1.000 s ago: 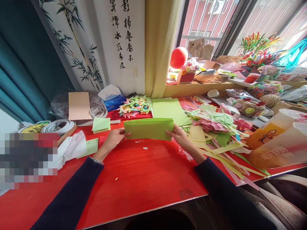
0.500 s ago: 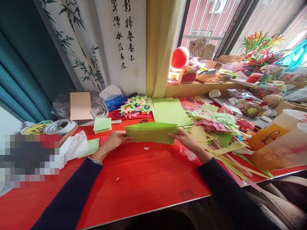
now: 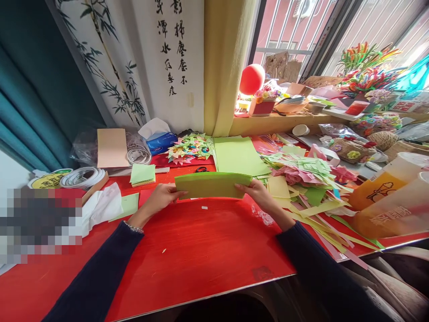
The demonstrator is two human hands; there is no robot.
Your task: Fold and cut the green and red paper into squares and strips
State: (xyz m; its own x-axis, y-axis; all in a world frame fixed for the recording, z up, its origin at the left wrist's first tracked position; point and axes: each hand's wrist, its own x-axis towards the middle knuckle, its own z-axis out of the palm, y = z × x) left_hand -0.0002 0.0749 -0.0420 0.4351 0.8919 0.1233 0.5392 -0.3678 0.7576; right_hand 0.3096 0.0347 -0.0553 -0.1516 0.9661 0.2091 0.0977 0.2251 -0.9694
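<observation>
A green sheet of paper (image 3: 209,187), folded into a long strip, is held up above the red table (image 3: 201,250). My left hand (image 3: 165,195) pinches its left end, and my right hand (image 3: 256,193) pinches the right end. Behind it lies a larger stack of light green paper (image 3: 239,154). The handles of black scissors (image 3: 201,169) show just beyond the strip's top edge. To the left is a small pile of pale green square papers (image 3: 143,173). A tiny white paper scrap (image 3: 204,207) lies below the strip.
Paper strips and scraps (image 3: 308,179) are heaped at right, beside plastic drink cups (image 3: 398,205). Folded paper pieces (image 3: 189,150) and a blue tissue pack (image 3: 161,142) sit at the back. Crumpled white tissue (image 3: 103,205) lies left. The table's front edge (image 3: 208,293) is near me.
The green strip is pulled straighter and its lower right edge has risen slightly. My right hand has shifted a little to the right. Both hands keep their hold.
</observation>
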